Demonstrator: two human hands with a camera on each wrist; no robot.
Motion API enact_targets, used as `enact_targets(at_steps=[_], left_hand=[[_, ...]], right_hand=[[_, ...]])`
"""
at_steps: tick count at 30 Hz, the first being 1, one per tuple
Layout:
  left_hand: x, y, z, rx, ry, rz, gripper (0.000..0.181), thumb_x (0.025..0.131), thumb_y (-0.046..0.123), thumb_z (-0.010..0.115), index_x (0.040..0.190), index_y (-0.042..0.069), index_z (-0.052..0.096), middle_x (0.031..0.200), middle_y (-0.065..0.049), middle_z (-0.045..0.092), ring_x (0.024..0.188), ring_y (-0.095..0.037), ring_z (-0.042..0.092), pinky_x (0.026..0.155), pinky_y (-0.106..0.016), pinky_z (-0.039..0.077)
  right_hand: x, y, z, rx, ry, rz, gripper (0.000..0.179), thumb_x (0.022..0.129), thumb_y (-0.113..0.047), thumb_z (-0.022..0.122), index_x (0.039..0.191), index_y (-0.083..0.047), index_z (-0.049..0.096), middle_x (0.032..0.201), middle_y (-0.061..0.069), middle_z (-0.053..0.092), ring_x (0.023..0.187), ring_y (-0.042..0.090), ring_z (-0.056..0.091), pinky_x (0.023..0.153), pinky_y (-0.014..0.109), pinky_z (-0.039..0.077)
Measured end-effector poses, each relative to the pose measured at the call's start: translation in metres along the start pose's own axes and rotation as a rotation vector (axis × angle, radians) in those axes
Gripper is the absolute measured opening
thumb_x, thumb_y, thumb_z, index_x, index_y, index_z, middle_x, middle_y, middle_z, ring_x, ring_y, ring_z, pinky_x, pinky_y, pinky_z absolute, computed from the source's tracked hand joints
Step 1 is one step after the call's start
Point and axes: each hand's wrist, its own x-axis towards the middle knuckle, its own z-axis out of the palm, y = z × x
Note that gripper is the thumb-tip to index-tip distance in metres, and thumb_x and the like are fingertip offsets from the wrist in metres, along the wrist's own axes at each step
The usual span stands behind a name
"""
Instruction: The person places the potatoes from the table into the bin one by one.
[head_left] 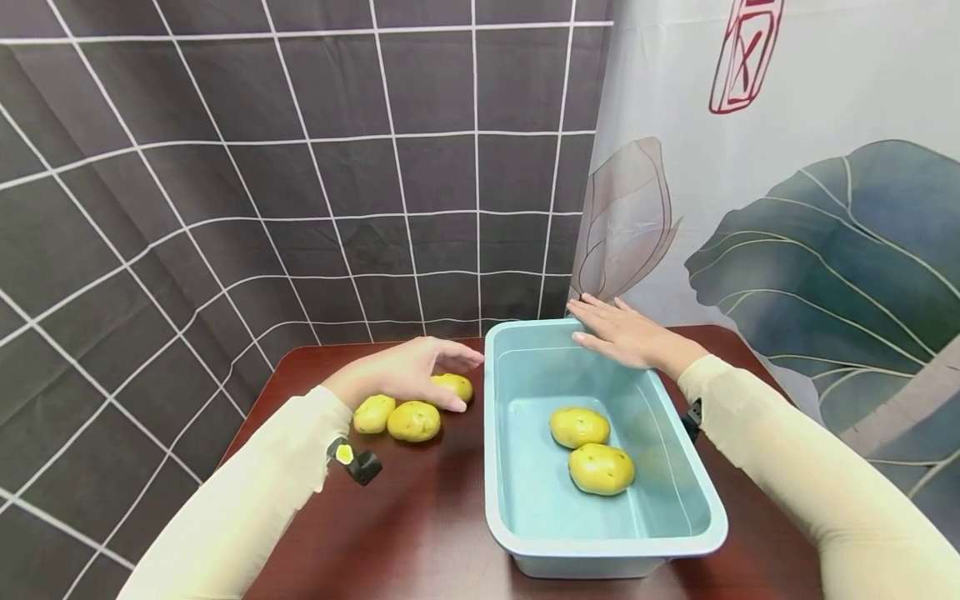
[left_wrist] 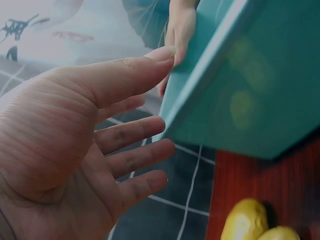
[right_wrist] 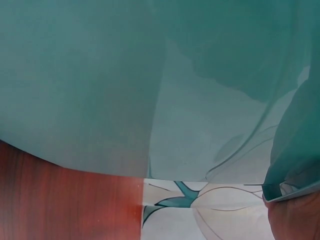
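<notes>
A light blue plastic tub stands on the table with two yellow potatoes inside, one just behind the other. My right hand lies over the tub's far right corner, fingers extended across the rim. Left of the tub, my left hand is held above several potatoes, holding nothing. Its fingers point toward the tub's left rim, thumb apart from them, and it partly covers the rearmost potato. In the left wrist view the palm and spread fingers show beside the tub wall.
The dark red wooden table ends at a dark curtain with white grid lines behind and to the left. A white curtain with a leaf print hangs at the right. Both wrists wear small black cameras.
</notes>
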Motion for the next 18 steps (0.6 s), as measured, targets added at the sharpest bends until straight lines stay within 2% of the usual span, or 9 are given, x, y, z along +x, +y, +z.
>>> enact_targets(at_steps=[5,11,18], left_hand=[[-0.013,-0.017,0.001,0.07,0.023,-0.032,0.069,0.078,0.035,0.08,0.138,0.013,0.052,0.134,0.004,0.056,0.124,-0.012,0.051,0.101,-0.034,0.043],[-0.023,-0.037,0.002,0.085,0.056,-0.048,0.07,0.078,0.036,0.08,0.137,0.009,0.052,0.134,-0.002,0.056,0.123,-0.021,0.053,0.097,-0.038,0.046],[-0.033,-0.072,0.009,0.183,0.12,-0.081,0.072,0.076,0.041,0.08,0.134,0.005,0.055,0.131,-0.008,0.059,0.119,-0.025,0.054,0.098,-0.047,0.043]], right_hand=[[0.001,-0.001,-0.001,0.005,-0.002,-0.002,0.071,0.099,-0.059,0.031,0.155,-0.018,0.019,0.159,0.002,0.019,0.147,0.026,0.007,0.113,0.059,0.004],[0.001,-0.002,-0.001,0.011,-0.003,0.005,0.07,0.099,-0.059,0.032,0.155,-0.019,0.019,0.159,0.002,0.02,0.147,0.023,0.006,0.113,0.058,0.003],[0.0,-0.001,0.0,0.009,-0.018,0.0,0.072,0.098,-0.059,0.031,0.155,-0.017,0.018,0.159,0.003,0.018,0.147,0.026,0.007,0.113,0.059,0.005]])
